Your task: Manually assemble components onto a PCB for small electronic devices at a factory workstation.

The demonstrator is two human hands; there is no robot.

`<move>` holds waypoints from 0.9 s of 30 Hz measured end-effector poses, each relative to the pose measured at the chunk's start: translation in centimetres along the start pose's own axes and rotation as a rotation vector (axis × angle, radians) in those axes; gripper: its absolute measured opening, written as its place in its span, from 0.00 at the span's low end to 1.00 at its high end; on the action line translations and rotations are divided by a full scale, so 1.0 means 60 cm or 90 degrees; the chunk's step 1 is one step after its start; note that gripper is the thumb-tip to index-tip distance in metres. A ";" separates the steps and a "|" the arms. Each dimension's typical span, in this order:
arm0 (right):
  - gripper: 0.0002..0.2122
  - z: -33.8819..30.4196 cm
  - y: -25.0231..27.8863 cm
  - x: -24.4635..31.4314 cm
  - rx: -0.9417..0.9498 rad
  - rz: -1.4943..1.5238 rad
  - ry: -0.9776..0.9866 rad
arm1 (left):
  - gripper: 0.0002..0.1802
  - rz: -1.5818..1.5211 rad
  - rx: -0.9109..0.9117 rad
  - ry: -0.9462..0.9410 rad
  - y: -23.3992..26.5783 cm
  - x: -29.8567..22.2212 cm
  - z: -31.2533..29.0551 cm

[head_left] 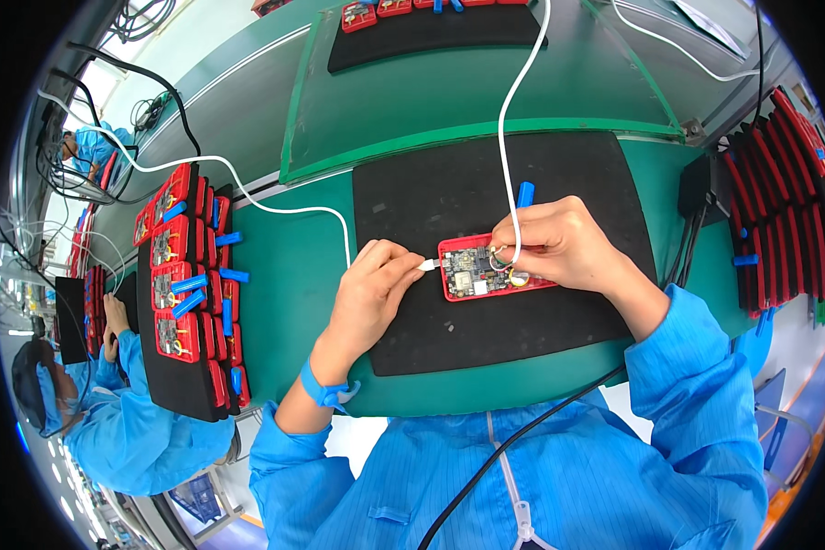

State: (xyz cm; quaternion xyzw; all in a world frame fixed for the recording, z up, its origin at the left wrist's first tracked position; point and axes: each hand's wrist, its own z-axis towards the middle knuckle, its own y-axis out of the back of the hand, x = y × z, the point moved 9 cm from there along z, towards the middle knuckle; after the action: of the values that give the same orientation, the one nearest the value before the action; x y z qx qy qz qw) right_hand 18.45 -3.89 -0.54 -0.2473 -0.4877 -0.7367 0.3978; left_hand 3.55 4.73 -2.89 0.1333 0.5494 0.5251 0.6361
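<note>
A circuit board (466,275) lies in a red tray (445,291) on the black mat. At the tray's left end, my left hand (371,289) pinches a white cable plug (428,265), which meets the board's edge. My right hand (559,246) is closed over the tray's right part, its fingertips round the lower end of a white cable (504,128) hanging from above. Thin wires show by those fingertips; the exact tip they grip is hidden. Just behind my right hand a blue clip-like piece (525,193) sticks up. A blue strap (325,390) circles my left wrist.
Stacked red trays with boards (176,335) stand at the left, blue pieces among them. More stacked red trays (770,211) and a black box (703,188) are at the right. A green-edged clear panel (486,133) rises behind the mat (412,344). Another person (147,440) works at far left.
</note>
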 end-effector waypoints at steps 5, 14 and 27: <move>0.04 0.000 0.000 -0.002 0.006 0.001 -0.010 | 0.08 -0.048 0.005 0.022 -0.003 0.010 -0.002; 0.04 -0.001 -0.001 0.003 0.001 -0.013 0.017 | 0.08 -0.060 0.010 -0.002 -0.003 0.003 0.006; 0.05 -0.005 0.002 -0.007 -0.006 -0.006 0.020 | 0.08 -0.009 0.016 -0.024 -0.006 -0.012 0.017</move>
State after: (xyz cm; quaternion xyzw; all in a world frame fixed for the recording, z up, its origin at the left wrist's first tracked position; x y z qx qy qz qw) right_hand 18.80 -4.01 -0.93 -0.2353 -0.4786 -0.7447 0.4012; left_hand 4.73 4.43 -2.41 0.1469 0.5449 0.5111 0.6483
